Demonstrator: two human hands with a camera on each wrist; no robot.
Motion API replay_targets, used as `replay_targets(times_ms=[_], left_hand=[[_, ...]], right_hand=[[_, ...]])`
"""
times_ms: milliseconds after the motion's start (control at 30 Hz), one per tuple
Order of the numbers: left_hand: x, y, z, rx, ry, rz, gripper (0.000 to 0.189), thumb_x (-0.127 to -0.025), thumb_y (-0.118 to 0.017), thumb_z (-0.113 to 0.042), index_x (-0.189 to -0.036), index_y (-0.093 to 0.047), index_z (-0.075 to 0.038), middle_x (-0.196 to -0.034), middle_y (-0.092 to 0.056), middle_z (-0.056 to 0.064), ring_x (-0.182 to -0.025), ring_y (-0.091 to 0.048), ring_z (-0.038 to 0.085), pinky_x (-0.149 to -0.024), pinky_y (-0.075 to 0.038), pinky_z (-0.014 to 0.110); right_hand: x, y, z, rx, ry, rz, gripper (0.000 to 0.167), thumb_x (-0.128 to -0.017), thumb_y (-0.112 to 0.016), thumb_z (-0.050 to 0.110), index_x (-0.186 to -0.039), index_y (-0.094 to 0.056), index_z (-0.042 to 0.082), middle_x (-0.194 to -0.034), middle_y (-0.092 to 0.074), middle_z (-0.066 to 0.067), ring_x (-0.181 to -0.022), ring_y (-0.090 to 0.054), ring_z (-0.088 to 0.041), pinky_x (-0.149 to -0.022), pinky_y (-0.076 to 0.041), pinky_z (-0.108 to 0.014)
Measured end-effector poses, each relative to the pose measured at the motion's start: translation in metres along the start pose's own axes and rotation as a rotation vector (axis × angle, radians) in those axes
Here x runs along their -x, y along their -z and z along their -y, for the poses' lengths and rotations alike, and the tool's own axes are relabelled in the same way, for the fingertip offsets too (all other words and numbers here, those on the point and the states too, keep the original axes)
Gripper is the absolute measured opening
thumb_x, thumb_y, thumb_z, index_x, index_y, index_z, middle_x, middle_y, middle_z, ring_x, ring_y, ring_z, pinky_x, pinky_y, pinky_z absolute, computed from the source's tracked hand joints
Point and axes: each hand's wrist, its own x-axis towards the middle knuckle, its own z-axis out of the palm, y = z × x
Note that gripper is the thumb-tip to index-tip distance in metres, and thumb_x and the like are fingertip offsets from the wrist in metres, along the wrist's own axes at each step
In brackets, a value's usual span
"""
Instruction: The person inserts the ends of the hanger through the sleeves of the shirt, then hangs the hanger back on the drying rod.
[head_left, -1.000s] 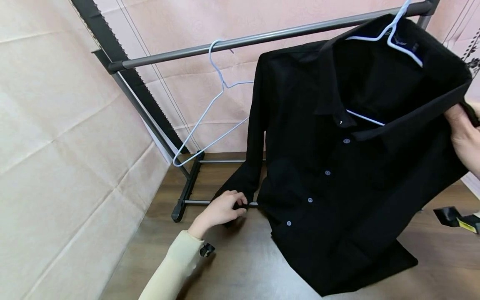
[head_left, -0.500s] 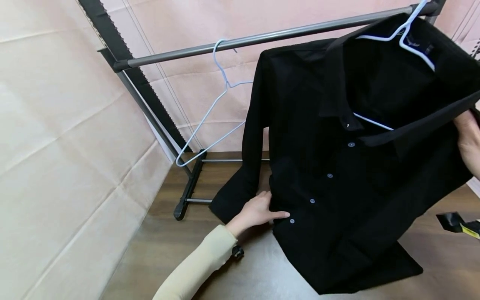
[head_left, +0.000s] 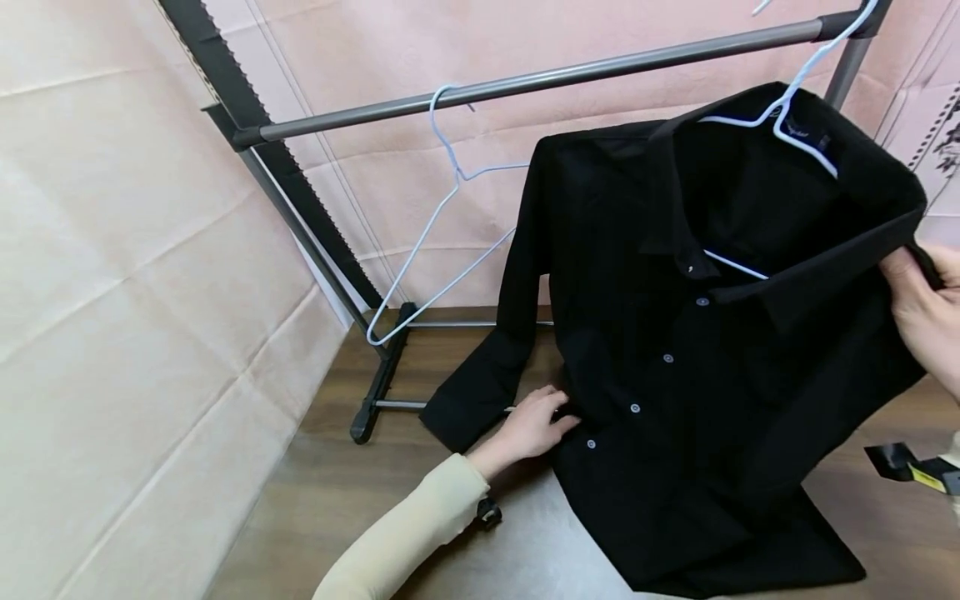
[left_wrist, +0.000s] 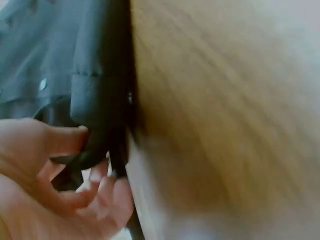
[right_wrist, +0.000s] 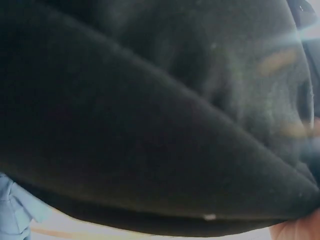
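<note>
A black button-up shirt [head_left: 720, 433] hangs on a light blue hanger [head_left: 806, 71] near the rack's right end. My left hand [head_left: 528, 425] is at the side edge of the shirt's body, low down, beside the hanging sleeve [head_left: 480, 392]. In the left wrist view my left thumb and curled fingers close around dark fabric [left_wrist: 95, 105]. My right hand [head_left: 926, 304] grips the shirt at its right shoulder, thumb in front; its other fingers are mostly hidden. Black cloth [right_wrist: 125, 140] fills most of the right wrist view.
The rack's grey bar [head_left: 562, 79] crosses above, and a second light blue hanger [head_left: 420, 250] hangs on it, left of the shirt. A black foot [head_left: 382, 379] of the rack stands on the wooden surface [head_left: 300, 517]. Pale cloth [head_left: 135, 292] lines the left side.
My left hand has let go of the sleeve's cuff and moved right to the shirt's side edge. The sleeve hangs free. The shirt's collar sits lower in the view than half a second ago.
</note>
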Motion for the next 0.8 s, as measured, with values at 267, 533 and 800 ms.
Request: replay_targets(times_ms=[267, 533, 800], left_hand=[[0.009, 0.054, 0.028, 0.597, 0.095, -0.127, 0.052, -0.107, -0.051, -0.018, -0.156, -0.036, -0.012, -0.152, -0.046, 0.01, -0.137, -0.044, 0.023, -0.114, -0.033, 0.042], [-0.009, 0.12, 0.044, 0.966, 0.184, -0.417, 0.043, -0.106, -0.052, -0.014, -0.146, -0.044, -0.005, -0.147, -0.047, 0.01, -0.133, -0.044, 0.021, -0.112, -0.033, 0.035], [-0.038, 0.15, 0.049, 0.96, 0.275, -0.466, 0.039, -0.106, -0.054, -0.027, -0.142, -0.046, -0.013, -0.142, -0.046, 0.007, -0.129, -0.042, 0.02, -0.106, -0.034, 0.032]], right_hand=[[-0.001, 0.005, -0.004, 0.117, -0.084, -0.053, 0.044, -0.105, -0.057, 0.026, -0.066, -0.047, 0.045, -0.054, -0.038, 0.029, -0.052, -0.034, 0.011, -0.054, -0.023, -0.013], [-0.008, 0.0, 0.002, 0.043, -0.021, -0.017, 0.038, -0.106, -0.053, 0.024, -0.073, -0.055, 0.042, -0.063, -0.047, 0.029, -0.058, -0.04, 0.006, -0.057, -0.028, -0.013], [-0.016, -0.001, 0.015, 0.155, 0.002, -0.01, 0.037, -0.108, -0.048, 0.027, -0.073, -0.05, 0.038, -0.063, -0.043, 0.027, -0.055, -0.039, 0.007, -0.054, -0.027, -0.013]])
